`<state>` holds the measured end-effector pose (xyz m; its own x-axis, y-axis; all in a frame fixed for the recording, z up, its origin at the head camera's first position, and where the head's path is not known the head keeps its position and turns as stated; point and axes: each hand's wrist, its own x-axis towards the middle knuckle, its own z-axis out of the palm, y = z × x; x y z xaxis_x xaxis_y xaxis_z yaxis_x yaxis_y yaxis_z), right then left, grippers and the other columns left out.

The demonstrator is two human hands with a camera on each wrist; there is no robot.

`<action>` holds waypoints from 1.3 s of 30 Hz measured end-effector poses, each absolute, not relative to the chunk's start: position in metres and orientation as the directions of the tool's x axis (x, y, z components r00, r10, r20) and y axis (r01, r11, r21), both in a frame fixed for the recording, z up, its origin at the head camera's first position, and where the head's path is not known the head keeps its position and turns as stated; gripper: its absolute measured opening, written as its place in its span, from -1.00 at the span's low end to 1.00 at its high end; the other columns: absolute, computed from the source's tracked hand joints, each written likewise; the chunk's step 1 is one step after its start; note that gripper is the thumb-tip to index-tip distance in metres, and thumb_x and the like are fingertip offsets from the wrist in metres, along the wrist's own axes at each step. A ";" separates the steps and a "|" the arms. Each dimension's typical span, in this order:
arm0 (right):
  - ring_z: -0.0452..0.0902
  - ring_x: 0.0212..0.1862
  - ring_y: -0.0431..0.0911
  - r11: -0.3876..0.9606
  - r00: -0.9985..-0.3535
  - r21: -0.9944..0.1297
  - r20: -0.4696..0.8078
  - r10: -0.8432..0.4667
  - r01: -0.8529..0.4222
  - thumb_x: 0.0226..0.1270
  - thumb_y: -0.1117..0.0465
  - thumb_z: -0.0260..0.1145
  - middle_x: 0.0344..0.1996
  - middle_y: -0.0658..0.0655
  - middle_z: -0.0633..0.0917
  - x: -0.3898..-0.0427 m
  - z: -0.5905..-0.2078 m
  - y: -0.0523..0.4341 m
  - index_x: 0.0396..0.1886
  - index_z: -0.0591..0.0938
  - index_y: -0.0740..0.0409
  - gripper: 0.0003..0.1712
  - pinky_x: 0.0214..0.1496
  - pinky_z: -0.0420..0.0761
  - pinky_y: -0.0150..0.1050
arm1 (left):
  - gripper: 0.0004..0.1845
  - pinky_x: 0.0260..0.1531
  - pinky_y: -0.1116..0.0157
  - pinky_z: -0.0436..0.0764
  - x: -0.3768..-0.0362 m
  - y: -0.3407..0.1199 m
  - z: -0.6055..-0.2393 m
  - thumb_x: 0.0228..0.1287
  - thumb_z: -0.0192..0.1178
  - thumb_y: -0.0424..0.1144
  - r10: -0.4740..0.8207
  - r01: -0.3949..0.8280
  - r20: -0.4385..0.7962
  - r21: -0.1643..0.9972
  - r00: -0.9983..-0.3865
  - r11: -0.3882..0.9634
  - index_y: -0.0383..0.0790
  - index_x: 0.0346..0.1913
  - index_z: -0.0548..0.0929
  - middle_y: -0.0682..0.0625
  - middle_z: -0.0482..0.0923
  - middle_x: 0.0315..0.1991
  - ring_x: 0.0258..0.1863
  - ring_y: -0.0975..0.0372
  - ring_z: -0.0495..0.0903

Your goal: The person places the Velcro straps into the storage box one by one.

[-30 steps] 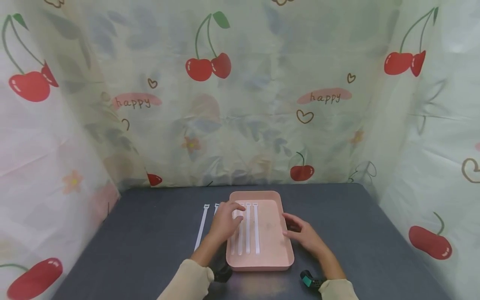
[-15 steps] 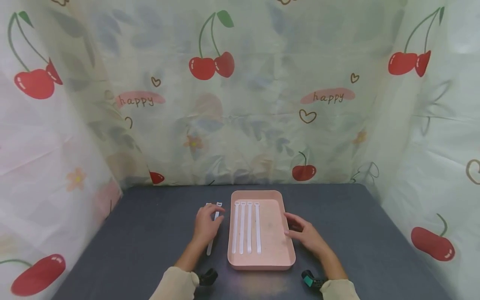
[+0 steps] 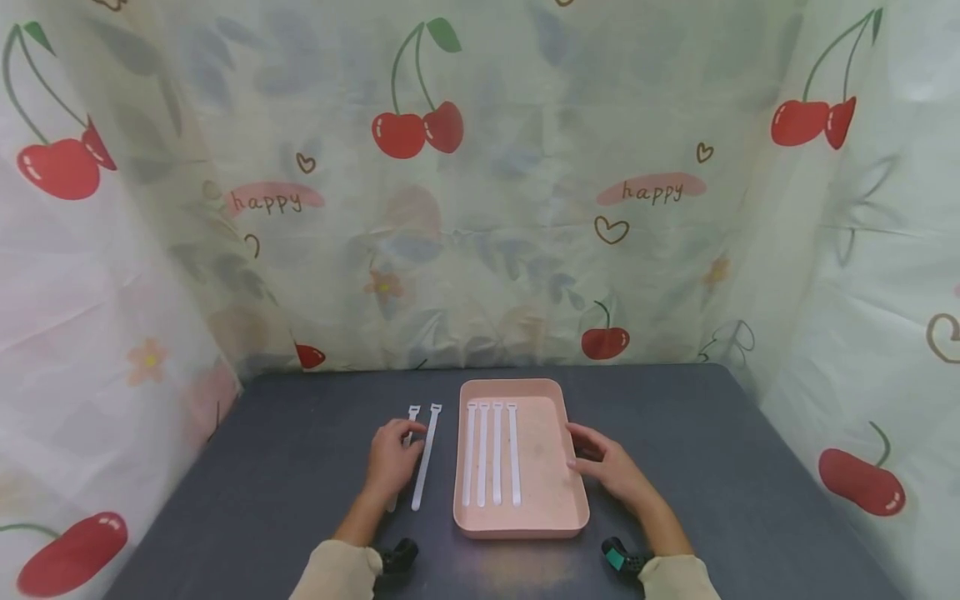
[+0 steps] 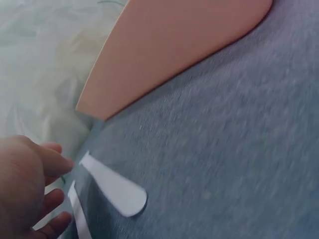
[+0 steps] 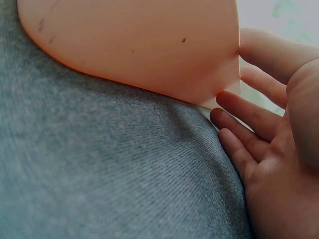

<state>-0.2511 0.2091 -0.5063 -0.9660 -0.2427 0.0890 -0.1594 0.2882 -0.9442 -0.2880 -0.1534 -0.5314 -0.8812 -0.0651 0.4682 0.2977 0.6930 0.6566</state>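
Note:
In the head view my left hand (image 3: 390, 460) hovers over the leftmost white cable strap (image 3: 413, 411) on the table, covering its middle. Its thumb and index finger are apart in the head view. A second white strap (image 3: 427, 457), with a slotted head at its far end, lies just right of the hand; its rounded tail (image 4: 123, 199) shows in the left wrist view. Several such straps (image 3: 497, 454) lie side by side in the left half of a pink tray (image 3: 551, 525). My right hand (image 3: 611, 471) touches the tray's right wall, fingers extended (image 5: 249, 117).
The dark grey table (image 3: 300, 467) ends at the back against a cherry-print curtain (image 3: 480, 275), which also hangs along both sides. Black wrist devices sit below the hands, the right one (image 3: 622, 558) with a teal patch.
My left hand has moved left from over the tray, past the nearer loose strap, to the leftmost one. The right hand has stayed at the tray's side.

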 end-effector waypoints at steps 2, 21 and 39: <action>0.35 0.27 0.27 0.285 -0.965 -0.945 0.091 -0.245 -0.162 0.24 0.32 0.38 0.27 0.38 0.45 -0.251 -0.506 0.209 0.38 0.36 0.34 -0.28 0.26 0.31 0.19 | -0.74 -0.19 0.04 0.46 -0.289 -0.157 -0.532 -0.05 0.34 -0.52 -0.056 0.281 0.443 0.657 -0.895 0.700 -0.20 -0.26 0.76 -0.09 0.64 -0.21 -0.24 0.03 0.53; 0.37 0.28 0.18 0.281 -0.968 -0.944 0.110 -0.227 -0.173 0.21 0.25 0.42 0.27 0.27 0.47 -0.268 -0.537 0.217 0.38 0.39 0.21 -0.26 0.27 0.33 0.15 | -0.70 -0.27 0.06 0.49 -0.295 -0.172 -0.526 -0.11 0.41 -0.53 -0.006 0.178 0.304 0.573 -0.953 0.800 -0.17 -0.26 0.75 -0.05 0.56 -0.39 -0.36 0.12 0.52; 0.37 0.28 0.18 0.283 -0.965 -0.943 0.108 -0.240 -0.176 0.21 0.23 0.42 0.27 0.26 0.48 -0.270 -0.540 0.218 0.38 0.39 0.19 -0.26 0.28 0.31 0.14 | -0.59 -0.21 0.02 0.50 -0.289 -0.165 -0.521 -0.14 0.20 -0.63 -0.089 0.086 0.251 0.609 -0.964 0.788 -0.15 -0.24 0.76 -0.09 0.56 -0.33 -0.28 0.04 0.55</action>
<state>-0.2701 0.2180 -0.5397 -0.9647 -0.2401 0.1082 -0.1762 0.2829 -0.9428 -0.2890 -0.1652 -0.5206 -0.9638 -0.0892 0.2514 0.0859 0.7884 0.6092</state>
